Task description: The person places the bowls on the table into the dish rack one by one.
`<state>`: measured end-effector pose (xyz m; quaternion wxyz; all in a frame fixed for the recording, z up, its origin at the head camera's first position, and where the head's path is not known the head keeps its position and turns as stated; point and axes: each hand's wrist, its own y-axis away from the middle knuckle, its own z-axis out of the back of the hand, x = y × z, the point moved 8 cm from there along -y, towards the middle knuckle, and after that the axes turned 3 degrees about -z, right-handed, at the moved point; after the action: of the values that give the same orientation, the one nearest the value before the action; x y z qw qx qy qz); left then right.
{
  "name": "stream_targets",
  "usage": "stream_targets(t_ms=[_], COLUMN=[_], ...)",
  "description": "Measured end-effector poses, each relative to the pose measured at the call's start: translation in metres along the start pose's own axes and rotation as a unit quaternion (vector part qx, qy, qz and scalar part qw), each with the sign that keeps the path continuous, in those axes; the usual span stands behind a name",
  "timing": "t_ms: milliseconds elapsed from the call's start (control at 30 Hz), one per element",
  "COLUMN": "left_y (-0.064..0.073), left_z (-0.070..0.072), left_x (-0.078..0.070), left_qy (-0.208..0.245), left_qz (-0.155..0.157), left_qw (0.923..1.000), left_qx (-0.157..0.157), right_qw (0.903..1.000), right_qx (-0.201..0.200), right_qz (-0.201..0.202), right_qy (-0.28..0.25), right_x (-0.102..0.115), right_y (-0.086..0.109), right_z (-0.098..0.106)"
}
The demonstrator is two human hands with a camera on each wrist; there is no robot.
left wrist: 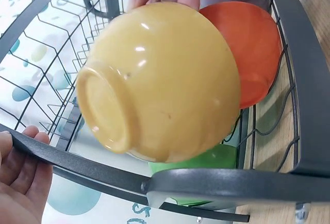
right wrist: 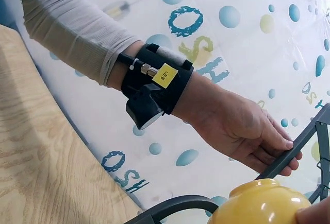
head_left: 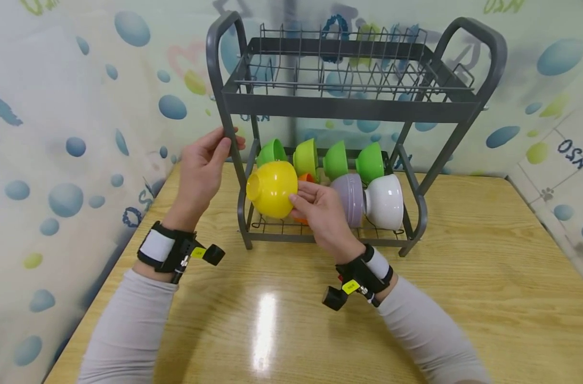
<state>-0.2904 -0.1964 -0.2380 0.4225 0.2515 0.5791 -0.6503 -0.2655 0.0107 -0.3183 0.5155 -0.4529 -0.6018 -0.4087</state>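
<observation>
My right hand [head_left: 327, 216] pinches a yellow bowl [head_left: 272, 189] by its rim, thumb on the near side. The bowl lies on its side, foot turned left, at the left end of the dish rack's lower shelf; whether it rests on the wires cannot be told. My left hand [head_left: 200, 168] grips the left front post of the grey two-tier dish rack [head_left: 349, 108], thumb in front and fingers behind. Just right of the yellow bowl, an orange bowl [left wrist: 250, 51] is partly hidden by it and my right hand. A lavender bowl [head_left: 349, 198] and a white bowl [head_left: 386, 202] follow.
Several green bowls, one of them a lime green bowl [head_left: 306, 157], stand on edge in the lower shelf's back row. The upper wire shelf [head_left: 339, 74] has upright dividers. Under the rack is a wooden table [head_left: 488, 298], with patterned walls [head_left: 71, 133] behind and left.
</observation>
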Motion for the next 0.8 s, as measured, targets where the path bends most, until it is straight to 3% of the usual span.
stream_targets(t_ms=[233,467,633,800], left_y=[0.000,0.000,0.000,0.001], left_z=[0.000,0.000,0.000,0.000], left_x=[-0.002,-0.003,-0.003,-0.002], left_qy=[-0.011,-0.011,-0.015,-0.019], left_qz=[-0.006,0.001,0.001,0.001], left_qw=[0.9999,0.9999,0.9999,0.9998], left_qx=[0.002,-0.001,-0.002,-0.003], right_qw=[0.9995,0.9986,0.9959,0.9900], right_qx=[-0.026,-0.050,-0.075,-0.085], right_qz=[-0.013,-0.015,-0.016,0.011], right_qy=[-0.014,0.009,0.048,0.112], right_x=[-0.012,-0.018,-0.022,-0.023], right_y=[-0.002,-0.005,-0.005,-0.005], right_z=[-0.003,-0.006,-0.007,-0.011])
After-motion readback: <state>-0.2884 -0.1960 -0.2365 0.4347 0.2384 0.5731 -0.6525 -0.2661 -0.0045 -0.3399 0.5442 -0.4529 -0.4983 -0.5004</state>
